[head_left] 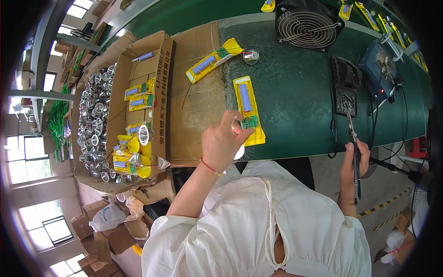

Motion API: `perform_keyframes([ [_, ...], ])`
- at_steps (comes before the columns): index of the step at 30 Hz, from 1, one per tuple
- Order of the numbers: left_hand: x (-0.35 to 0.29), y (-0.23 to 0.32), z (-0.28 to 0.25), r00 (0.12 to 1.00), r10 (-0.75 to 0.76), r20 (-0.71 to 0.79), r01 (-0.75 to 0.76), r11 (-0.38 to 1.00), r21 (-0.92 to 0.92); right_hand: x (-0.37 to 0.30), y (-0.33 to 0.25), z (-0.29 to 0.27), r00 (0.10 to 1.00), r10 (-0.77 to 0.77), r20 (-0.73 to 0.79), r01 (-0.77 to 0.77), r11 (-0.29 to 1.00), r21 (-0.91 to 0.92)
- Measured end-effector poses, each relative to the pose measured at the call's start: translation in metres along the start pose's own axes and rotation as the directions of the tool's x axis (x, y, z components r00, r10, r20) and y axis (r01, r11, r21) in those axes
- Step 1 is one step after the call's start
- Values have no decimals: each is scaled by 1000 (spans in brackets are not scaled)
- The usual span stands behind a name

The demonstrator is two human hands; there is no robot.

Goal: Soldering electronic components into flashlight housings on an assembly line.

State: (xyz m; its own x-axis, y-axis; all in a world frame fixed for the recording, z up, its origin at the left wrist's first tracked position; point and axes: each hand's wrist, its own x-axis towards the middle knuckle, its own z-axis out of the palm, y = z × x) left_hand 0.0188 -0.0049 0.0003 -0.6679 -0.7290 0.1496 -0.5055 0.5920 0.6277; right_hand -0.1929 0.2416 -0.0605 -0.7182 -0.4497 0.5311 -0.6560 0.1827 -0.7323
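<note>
My left hand (220,141) is closed, with thumb and fingertips curled together at the left edge of a yellow plastic housing (257,135). What lies between them is mostly hidden; a white shiny rounded part (239,152) shows below the hand. The housing holds a lavender cylindrical battery (245,97) and a small green circuit board (249,122). In my right hand (354,161) is a soldering iron (355,152), gripped by its dark handle. Its metal tip points at a black tray (340,112) with bits of metal in it.
Another yellow housing (214,60) lies beyond, beside a round silver part (251,57). A cardboard box (168,101) at left holds yellow assemblies, next to many silver reflectors (95,124). A black fan (309,25) stands at the back; a blue soldering station (378,69) trails cables at right.
</note>
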Motion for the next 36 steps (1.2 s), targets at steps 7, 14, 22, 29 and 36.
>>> perform_keyframes([
  [7,54,-9,-22,850,473,232,-489,545,681,-1,-12,6,997,82,8,-82,976,200],
  [14,100,-34,12,616,554,560,-785,489,380,-13,-18,7,994,93,64,-107,950,294],
  [22,72,-23,-2,795,516,319,-606,695,386,-14,-15,-2,974,222,51,-225,902,368],
  [29,58,-26,-19,874,460,154,-483,789,379,-11,-13,-2,977,185,106,-212,901,378],
  [36,51,-28,-23,909,404,102,-403,794,455,-15,-20,-4,967,241,86,-255,879,403],
])
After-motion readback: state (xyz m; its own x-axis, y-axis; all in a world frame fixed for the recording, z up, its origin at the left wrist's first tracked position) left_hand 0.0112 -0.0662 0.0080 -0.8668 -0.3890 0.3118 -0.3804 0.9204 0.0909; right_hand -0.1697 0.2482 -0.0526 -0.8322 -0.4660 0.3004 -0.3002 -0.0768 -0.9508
